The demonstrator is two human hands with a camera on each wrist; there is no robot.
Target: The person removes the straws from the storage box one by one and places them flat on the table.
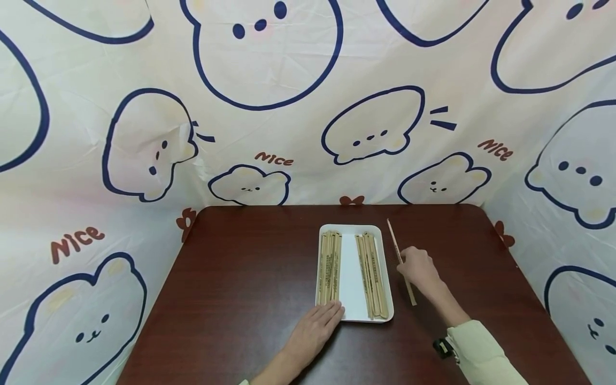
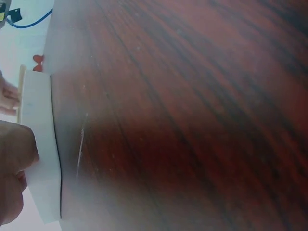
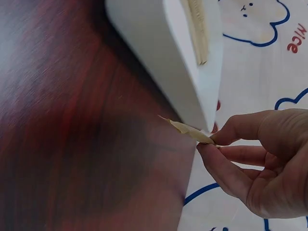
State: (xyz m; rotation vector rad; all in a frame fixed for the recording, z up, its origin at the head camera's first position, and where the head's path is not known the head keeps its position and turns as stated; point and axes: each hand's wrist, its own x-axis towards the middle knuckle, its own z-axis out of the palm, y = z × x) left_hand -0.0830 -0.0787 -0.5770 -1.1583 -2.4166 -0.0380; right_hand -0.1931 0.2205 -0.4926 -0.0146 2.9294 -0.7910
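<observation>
A white tray (image 1: 349, 278) holds two rows of paper-wrapped chopsticks, a left row (image 1: 330, 264) and a right row (image 1: 372, 275), with bare tray between them. My left hand (image 1: 309, 332) rests at the tray's near left corner, fingers extended over the rim by the left row's near end. In the left wrist view, that hand shows beside the tray's outer wall (image 2: 41, 115). To the right of the tray, my right hand (image 1: 420, 270) pinches a wrapped pair of chopsticks (image 1: 393, 235) between thumb and fingers. The right wrist view shows the wrapper's pointed end (image 3: 180, 127) beyond the fingertips.
The dark brown wooden table (image 1: 240, 267) extends around the tray. A cream cloth (image 1: 298, 128) with blue bear outlines hangs behind and beside it. A black band (image 1: 443, 348) sits at the right wrist, by a pale green sleeve (image 1: 481, 350).
</observation>
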